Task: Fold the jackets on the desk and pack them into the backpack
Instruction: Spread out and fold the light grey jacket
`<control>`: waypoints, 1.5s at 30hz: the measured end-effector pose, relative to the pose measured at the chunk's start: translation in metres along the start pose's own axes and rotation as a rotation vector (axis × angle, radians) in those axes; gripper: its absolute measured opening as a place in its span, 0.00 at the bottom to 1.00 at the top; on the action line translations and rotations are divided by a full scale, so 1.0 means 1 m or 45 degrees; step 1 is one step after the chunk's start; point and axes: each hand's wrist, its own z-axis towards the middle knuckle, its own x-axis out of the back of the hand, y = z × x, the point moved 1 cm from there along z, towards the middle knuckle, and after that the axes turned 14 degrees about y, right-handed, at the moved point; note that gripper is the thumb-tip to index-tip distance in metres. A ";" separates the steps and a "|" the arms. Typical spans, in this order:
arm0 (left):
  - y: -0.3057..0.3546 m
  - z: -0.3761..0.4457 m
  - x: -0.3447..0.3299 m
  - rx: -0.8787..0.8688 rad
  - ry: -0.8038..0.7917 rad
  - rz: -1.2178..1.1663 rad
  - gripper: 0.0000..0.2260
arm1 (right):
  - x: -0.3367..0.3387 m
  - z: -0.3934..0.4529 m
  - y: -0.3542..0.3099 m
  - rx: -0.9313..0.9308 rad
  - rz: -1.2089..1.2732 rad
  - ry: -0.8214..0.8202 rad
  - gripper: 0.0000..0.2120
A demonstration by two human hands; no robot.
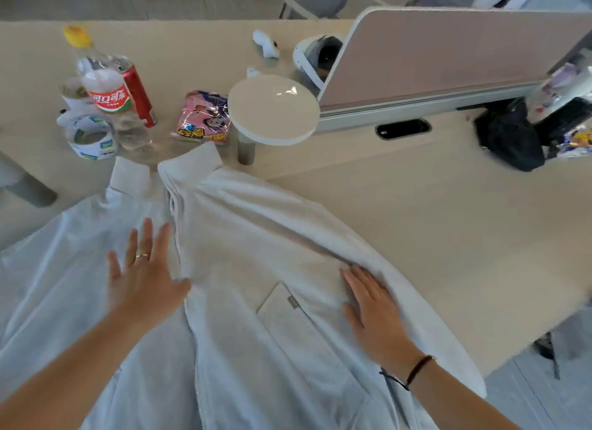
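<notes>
left hand flat, fingers spread, on jacket by zipper | right hand flat, pressing near sleeve | jacket spread on table, unfolded | risk: sleeve sweep likely topples bottle

Bare surface lies open right of the jacket; beyond its collar, bottle, tape roll and round stand crowd.
</notes>
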 end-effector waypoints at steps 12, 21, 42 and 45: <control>0.240 -0.167 -0.012 -0.031 -0.350 -0.109 0.37 | 0.065 -0.062 0.142 -0.585 0.168 -0.191 0.11; 0.301 -0.187 0.010 0.074 -0.405 -0.114 0.36 | 0.074 -0.022 0.188 -0.250 0.080 -0.661 0.07; 0.370 -0.153 -0.024 -0.122 -0.333 -0.220 0.33 | 0.181 0.074 0.290 -0.194 -0.346 -0.242 0.29; 0.371 -0.147 -0.040 -0.062 -0.393 -0.105 0.33 | 0.149 0.056 0.314 0.047 -0.361 -0.414 0.30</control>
